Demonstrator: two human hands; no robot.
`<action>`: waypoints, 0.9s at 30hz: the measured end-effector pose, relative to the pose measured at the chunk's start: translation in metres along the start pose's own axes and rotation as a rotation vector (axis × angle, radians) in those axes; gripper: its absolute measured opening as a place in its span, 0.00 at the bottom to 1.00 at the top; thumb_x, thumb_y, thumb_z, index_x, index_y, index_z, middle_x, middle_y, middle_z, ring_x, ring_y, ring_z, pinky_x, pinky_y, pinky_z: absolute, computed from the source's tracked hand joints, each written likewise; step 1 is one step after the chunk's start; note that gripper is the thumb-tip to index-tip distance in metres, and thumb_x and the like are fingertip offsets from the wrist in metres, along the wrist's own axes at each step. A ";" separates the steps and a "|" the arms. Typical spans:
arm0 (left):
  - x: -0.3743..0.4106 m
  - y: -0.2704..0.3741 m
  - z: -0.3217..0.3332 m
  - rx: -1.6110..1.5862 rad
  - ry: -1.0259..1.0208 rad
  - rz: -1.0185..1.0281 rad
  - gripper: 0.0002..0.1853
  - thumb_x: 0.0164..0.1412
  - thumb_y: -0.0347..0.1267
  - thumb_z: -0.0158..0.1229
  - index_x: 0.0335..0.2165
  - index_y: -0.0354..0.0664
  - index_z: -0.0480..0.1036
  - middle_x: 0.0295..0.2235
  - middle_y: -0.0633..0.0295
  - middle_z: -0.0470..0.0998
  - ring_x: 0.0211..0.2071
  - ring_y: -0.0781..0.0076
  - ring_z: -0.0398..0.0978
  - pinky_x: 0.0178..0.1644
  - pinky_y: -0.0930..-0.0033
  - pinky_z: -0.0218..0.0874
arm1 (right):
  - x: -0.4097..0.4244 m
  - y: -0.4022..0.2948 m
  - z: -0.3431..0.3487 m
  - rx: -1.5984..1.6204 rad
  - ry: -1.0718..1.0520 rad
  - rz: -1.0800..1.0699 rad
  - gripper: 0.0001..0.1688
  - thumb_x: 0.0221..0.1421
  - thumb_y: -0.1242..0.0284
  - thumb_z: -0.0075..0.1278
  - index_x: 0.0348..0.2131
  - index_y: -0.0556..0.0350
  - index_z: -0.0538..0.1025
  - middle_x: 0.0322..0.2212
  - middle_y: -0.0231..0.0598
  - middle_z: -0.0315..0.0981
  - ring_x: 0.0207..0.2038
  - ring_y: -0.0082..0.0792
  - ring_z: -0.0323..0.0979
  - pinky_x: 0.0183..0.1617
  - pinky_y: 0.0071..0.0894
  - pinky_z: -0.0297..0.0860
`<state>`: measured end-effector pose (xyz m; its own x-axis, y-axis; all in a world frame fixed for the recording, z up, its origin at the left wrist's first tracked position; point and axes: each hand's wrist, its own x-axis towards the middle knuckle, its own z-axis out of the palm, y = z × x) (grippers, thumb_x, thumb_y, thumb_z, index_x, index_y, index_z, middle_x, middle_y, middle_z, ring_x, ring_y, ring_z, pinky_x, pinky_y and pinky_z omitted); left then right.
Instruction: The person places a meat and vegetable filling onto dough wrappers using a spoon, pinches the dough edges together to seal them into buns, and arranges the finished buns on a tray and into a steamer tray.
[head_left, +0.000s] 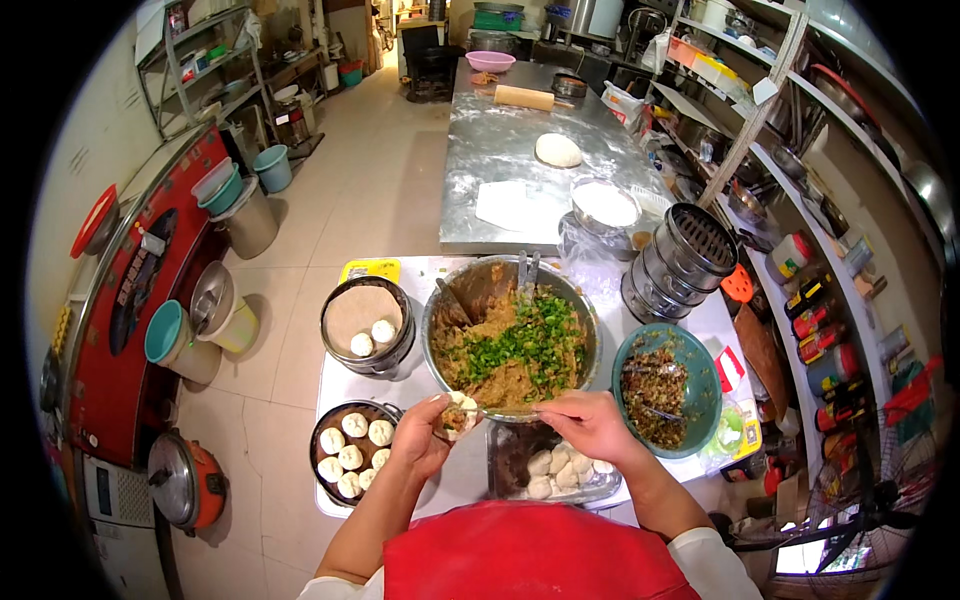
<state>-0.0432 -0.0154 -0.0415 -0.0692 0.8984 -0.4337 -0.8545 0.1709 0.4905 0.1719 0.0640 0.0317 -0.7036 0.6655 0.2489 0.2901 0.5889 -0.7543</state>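
Observation:
My left hand (424, 433) holds a dough wrapper (457, 416) with filling on it. In my right hand (585, 421) is a thin stick-like tool, its far end at the wrapper. Just beyond my hands stands a large metal bowl (427, 330) of meat filling topped with chopped green onion, with metal utensils stuck in it. Near my right forearm is a teal bowl (619, 375) of darker filling with a utensil. A metal tray (510, 450) of dough pieces lies between my forearms. On the left, a round steamer tray (319, 427) holds several filled buns, and a lined steamer (328, 315) holds two.
Stacked metal steamers (667, 262) stand at the white table's (450, 480) back right. Behind is a floured metal worktable (480, 157) with a dough ball (558, 150), a rolling pin (523, 97) and a bowl of flour (604, 204). Shelves (787, 180) line the right; buckets (180, 341) stand left.

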 end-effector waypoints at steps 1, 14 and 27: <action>-0.001 -0.001 0.000 0.029 -0.002 -0.007 0.14 0.58 0.30 0.40 0.38 0.29 0.62 0.36 0.51 0.70 0.36 0.60 0.70 0.45 0.63 0.62 | 0.000 0.001 0.002 0.020 -0.023 -0.003 0.06 0.43 0.75 0.50 0.26 0.56 0.74 0.17 0.42 0.68 0.22 0.38 0.69 0.22 0.29 0.63; -0.015 -0.002 -0.024 0.030 0.214 0.061 0.20 0.57 0.43 0.43 0.35 0.34 0.63 0.32 0.54 0.69 0.35 0.56 0.70 0.42 0.56 0.65 | 0.022 0.079 0.061 -0.076 0.078 0.224 0.11 0.44 0.67 0.46 0.19 0.56 0.72 0.15 0.48 0.67 0.20 0.49 0.66 0.23 0.44 0.61; -0.009 -0.006 -0.040 0.002 0.201 0.027 0.21 0.59 0.41 0.39 0.36 0.28 0.60 0.34 0.48 0.68 0.38 0.53 0.69 0.43 0.58 0.64 | 0.058 0.100 0.087 -0.111 -0.110 0.104 0.11 0.41 0.70 0.45 0.15 0.61 0.69 0.15 0.45 0.68 0.20 0.49 0.65 0.23 0.42 0.60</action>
<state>-0.0577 -0.0403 -0.0709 -0.1932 0.8040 -0.5623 -0.8501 0.1490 0.5051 0.1042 0.1217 -0.0821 -0.7312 0.6747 0.1009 0.4303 0.5710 -0.6992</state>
